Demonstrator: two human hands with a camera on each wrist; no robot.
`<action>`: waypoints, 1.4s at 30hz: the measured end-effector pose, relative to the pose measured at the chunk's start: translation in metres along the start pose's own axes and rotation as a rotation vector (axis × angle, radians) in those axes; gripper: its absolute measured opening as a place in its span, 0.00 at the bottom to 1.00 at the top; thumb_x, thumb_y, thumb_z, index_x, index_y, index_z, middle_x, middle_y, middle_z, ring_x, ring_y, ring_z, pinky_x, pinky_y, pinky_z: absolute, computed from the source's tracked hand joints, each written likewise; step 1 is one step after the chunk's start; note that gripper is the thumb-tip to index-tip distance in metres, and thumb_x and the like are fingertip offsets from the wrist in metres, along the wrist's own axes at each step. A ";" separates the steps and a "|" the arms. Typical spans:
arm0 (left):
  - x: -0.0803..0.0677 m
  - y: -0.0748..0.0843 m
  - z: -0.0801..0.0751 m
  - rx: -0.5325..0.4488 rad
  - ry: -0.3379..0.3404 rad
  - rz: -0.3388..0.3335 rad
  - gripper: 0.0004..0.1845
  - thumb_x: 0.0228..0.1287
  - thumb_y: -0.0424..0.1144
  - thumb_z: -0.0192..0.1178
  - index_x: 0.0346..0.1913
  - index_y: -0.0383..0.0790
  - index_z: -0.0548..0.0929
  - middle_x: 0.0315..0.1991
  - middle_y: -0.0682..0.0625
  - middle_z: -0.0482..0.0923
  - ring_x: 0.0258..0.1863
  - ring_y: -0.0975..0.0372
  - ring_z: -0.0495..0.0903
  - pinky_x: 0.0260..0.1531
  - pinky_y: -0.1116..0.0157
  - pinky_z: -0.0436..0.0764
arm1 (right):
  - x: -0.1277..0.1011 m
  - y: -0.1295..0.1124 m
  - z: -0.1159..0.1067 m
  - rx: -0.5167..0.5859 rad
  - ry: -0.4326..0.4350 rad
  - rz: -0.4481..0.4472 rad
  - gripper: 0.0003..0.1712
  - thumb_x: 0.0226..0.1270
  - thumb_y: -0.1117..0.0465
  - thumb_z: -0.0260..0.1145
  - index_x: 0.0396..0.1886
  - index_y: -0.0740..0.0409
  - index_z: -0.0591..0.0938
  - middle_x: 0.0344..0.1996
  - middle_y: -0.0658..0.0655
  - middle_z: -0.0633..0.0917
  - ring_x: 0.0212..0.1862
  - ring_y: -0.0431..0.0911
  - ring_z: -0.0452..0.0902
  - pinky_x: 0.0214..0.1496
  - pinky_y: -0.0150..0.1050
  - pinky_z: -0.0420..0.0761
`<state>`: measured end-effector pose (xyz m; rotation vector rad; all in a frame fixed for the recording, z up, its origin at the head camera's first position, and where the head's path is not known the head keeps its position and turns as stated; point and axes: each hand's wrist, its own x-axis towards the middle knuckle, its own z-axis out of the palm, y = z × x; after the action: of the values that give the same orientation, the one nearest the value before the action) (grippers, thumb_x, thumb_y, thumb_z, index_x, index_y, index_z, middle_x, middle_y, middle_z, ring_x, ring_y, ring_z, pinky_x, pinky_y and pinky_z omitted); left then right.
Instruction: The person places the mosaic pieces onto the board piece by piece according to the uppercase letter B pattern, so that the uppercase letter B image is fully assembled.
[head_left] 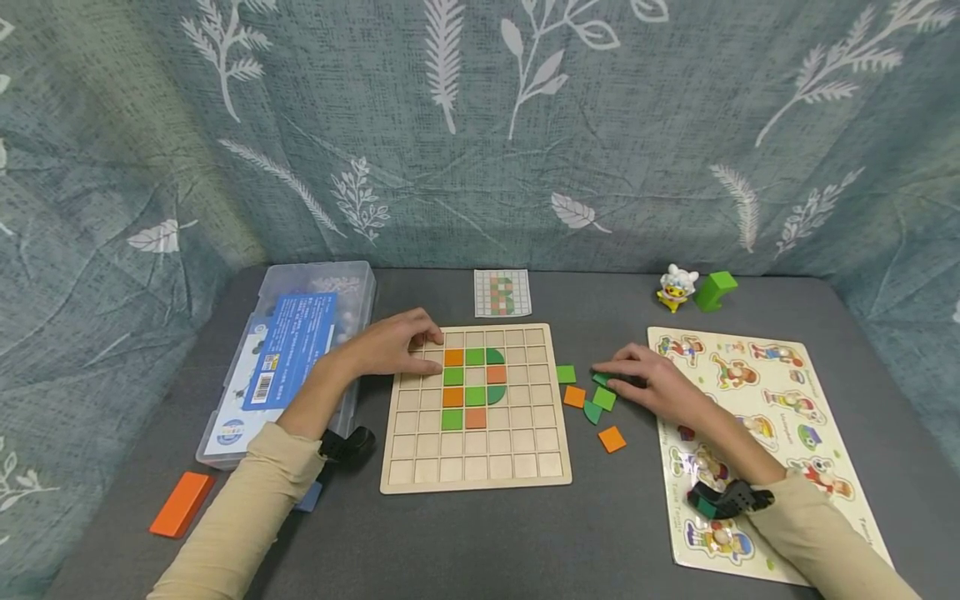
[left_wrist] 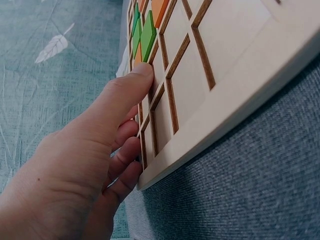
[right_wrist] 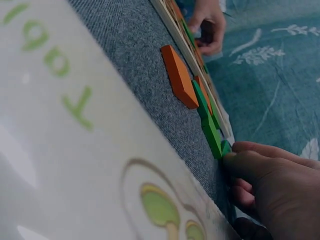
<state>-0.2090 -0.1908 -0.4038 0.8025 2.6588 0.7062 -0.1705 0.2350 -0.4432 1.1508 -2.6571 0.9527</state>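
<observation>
At far left, an orange block on the grey table, then a clear box with a blue label. Left hand resting on the top-left corner of the grid board, fingers loosely bent, gripping nothing, thumb pressed to the board. On the board, 10 green and orange tiles. Right of it, loose tiles near the right hand; fingertips touching a dark green tile, grip not clear. Under that forearm, a picture puzzle.
</observation>
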 end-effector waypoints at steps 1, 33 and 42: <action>0.000 0.000 0.000 0.001 0.001 0.001 0.20 0.57 0.53 0.69 0.49 0.47 0.81 0.43 0.51 0.73 0.39 0.62 0.71 0.43 0.61 0.73 | 0.000 0.000 0.000 0.004 -0.006 0.008 0.18 0.62 0.71 0.67 0.53 0.58 0.84 0.38 0.52 0.80 0.34 0.35 0.67 0.33 0.31 0.68; -0.001 -0.003 0.001 0.000 0.000 0.003 0.20 0.58 0.52 0.69 0.49 0.47 0.81 0.43 0.51 0.73 0.40 0.62 0.72 0.45 0.61 0.74 | 0.020 -0.024 -0.002 0.177 0.009 0.094 0.14 0.68 0.67 0.62 0.52 0.58 0.82 0.37 0.52 0.83 0.33 0.34 0.73 0.36 0.32 0.75; 0.000 -0.002 0.001 -0.015 -0.006 0.007 0.19 0.59 0.52 0.68 0.49 0.47 0.80 0.42 0.51 0.72 0.38 0.61 0.70 0.43 0.61 0.72 | 0.049 -0.078 0.042 0.231 -0.091 -0.026 0.13 0.67 0.64 0.65 0.51 0.56 0.84 0.31 0.49 0.81 0.30 0.34 0.69 0.33 0.31 0.72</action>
<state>-0.2099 -0.1922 -0.4055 0.8089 2.6434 0.7242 -0.1456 0.1390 -0.4218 1.3002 -2.6476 1.2592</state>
